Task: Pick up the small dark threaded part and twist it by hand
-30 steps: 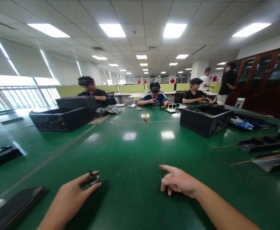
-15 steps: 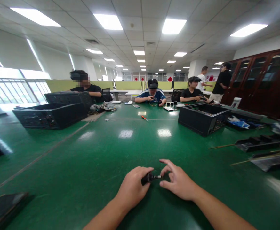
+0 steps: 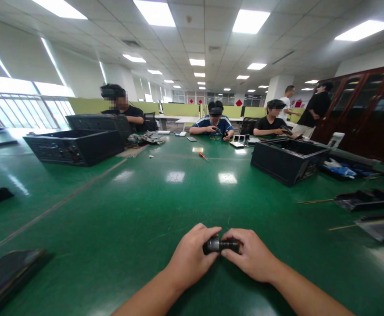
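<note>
Both of my hands meet low over the green table (image 3: 139, 210), just in front of me. My left hand (image 3: 192, 259) is closed around one end of a small dark cylindrical tool (image 3: 220, 245) with a metal collar. My right hand (image 3: 251, 256) grips its other end with fingers curled over it. The tool lies sideways between the two hands, and most of it is hidden by my fingers.
A black open case (image 3: 287, 164) stands at mid right and another black case (image 3: 75, 147) at far left. Flat black panels (image 3: 369, 199) lie at the right edge and a dark panel (image 3: 7, 276) at bottom left. Several people sit at the far end; a small orange screwdriver (image 3: 203, 156) lies there.
My left hand carried the small tool from the left to the middle. My right hand closed onto its tip. The other person's hand at the right edge is gone from view.
</note>
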`<state>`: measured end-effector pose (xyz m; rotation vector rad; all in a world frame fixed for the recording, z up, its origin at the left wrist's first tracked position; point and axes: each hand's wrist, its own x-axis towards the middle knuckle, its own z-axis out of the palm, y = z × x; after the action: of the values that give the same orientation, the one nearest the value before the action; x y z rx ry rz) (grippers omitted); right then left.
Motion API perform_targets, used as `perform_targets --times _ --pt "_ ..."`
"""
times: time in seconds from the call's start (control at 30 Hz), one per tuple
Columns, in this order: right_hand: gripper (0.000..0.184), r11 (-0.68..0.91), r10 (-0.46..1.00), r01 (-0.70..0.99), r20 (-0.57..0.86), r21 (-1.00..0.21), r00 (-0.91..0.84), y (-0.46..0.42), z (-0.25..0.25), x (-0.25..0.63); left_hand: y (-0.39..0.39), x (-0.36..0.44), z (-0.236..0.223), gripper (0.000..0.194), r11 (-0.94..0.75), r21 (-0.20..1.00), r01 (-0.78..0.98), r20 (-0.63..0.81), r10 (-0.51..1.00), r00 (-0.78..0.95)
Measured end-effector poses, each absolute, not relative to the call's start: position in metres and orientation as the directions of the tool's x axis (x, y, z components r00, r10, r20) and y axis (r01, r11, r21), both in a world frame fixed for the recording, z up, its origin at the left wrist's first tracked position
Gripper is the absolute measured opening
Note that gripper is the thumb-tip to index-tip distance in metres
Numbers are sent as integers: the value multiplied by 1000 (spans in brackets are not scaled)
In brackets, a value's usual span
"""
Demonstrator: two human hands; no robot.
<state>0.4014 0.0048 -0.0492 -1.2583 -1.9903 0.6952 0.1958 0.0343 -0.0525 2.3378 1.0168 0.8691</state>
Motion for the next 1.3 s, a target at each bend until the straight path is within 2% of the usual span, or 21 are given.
perform_targets --times 0.2,0.93,1.3 --pt "8 376 923 579 240 -724 -300 6 -51 402 34 197 -49 52 -620 629 470 367 769 524" --pt "14 371 924 619 213 -692 -317 6 -49 404 32 196 -47 46 -641 567 517 411 764 497" --pt "4 362 929 602 223 -711 -295 5 -50 405 32 194 -48 45 -625 587 514 407 777 480"
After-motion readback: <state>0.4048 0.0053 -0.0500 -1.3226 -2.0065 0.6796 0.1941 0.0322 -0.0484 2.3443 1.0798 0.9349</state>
